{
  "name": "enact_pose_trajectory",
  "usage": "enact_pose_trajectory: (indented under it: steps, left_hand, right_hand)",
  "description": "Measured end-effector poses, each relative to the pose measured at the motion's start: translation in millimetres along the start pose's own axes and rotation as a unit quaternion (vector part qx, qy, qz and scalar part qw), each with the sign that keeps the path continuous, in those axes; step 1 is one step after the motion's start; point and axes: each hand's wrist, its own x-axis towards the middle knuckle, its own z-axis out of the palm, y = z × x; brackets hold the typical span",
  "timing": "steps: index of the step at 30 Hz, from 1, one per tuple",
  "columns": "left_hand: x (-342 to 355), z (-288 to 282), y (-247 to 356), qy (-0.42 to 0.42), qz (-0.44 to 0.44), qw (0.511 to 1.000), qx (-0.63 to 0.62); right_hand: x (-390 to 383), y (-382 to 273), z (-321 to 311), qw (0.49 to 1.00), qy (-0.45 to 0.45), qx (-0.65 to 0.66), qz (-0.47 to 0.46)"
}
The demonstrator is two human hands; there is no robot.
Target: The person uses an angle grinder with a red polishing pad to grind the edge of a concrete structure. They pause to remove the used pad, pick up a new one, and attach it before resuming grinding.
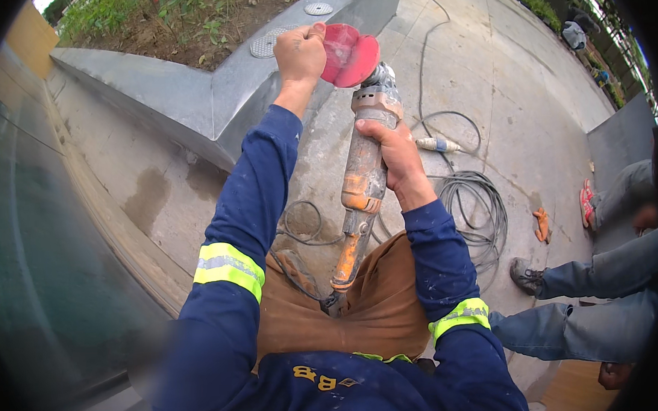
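A dusty grey-and-orange angle grinder (362, 166) points away from me, its lower end between my thighs. My right hand (399, 160) is wrapped round its body just behind the head. On the far side, my left hand (301, 54) pinches the edge of a red sanding disc (358, 62) at the grinder's head. The disc looks bent, with a paler, dusty part (339, 43) beside the redder part. How much of it is still fixed to the head I cannot tell.
A coiled grey cable (479, 204) and a white-and-blue plug connector (438, 144) lie on the concrete floor to the right. A metal-edged planter (186, 86) stands ahead. An orange glove (542, 225) lies near other people's legs (597, 272) at the right.
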Motion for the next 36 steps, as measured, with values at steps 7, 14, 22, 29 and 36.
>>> enact_pose_trajectory:
  steps: [7,14,22,29,36]
  left_hand:
    - [75.4,-135.1,36.4,0.271,0.141,0.948,-0.089]
    - [0.2,-65.6,105.7,-0.025,0.035,0.975,-0.218]
    - [-11.3,-29.0,96.9,-0.095,0.163,0.972,-0.144]
    - [84.3,-80.5,119.5,0.17,0.453,0.874,0.038]
    - [110.9,-109.3,57.4,0.259,0.566,0.733,0.273]
  right_hand:
    - [-0.9,6.2,-30.3,0.997,0.055,0.006,0.047]
    - [-0.2,2.2,-41.8,0.993,0.068,0.086,0.032]
    - [3.9,-0.2,-51.0,0.993,0.09,0.081,0.013]
    - [9.8,-4.4,-57.2,0.987,0.125,0.09,0.051]
    - [16.0,3.1,-74.0,0.987,0.088,0.131,0.039]
